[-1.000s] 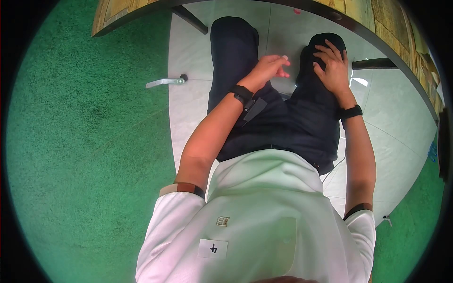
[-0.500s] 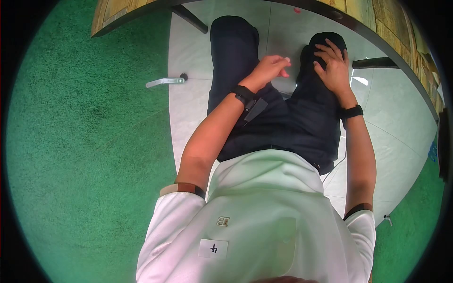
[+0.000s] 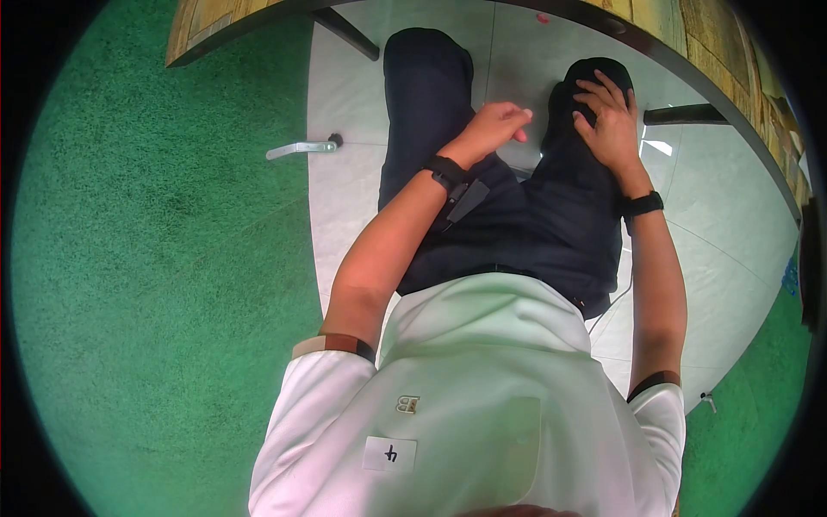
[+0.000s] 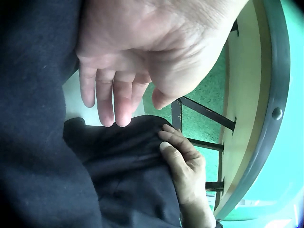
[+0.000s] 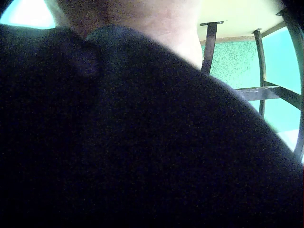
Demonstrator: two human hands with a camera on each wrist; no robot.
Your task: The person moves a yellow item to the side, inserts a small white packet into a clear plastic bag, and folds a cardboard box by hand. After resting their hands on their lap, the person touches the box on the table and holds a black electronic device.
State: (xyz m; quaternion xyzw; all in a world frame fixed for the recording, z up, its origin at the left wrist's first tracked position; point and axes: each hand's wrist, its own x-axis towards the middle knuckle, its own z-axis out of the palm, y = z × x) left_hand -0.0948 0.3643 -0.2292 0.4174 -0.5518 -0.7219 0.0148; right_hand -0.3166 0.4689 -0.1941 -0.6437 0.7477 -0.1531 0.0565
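Note:
My left hand point(image 3: 493, 127) hangs between the thighs, its wrist over the left thigh of the dark trousers point(image 3: 426, 95). Loosely bent fingers and a turned-in palm show in the left wrist view, with nothing in the grasp. On the right knee rests my right hand point(image 3: 610, 131), fingers spread over the cloth. The left wrist view also catches this right hand point(image 4: 187, 168) on the knee. Dark cloth point(image 5: 142, 142) fills most of the right wrist view and hides the right fingers there. Each wrist wears a black strap.
A wooden table point(image 3: 233, 21) with a dark curved edge arches over the knees. Dark table legs point(image 3: 349, 36) stand either side. Pale tiles point(image 3: 715, 224) meet green carpet point(image 3: 155, 258). A silvery lever-like piece point(image 3: 300, 151) juts out at left; a small red thing point(image 3: 542, 18) lies beyond the knees.
My left hand has turned slightly, so fewer of its fingers show in the head view. The right hand has stayed on the knee.

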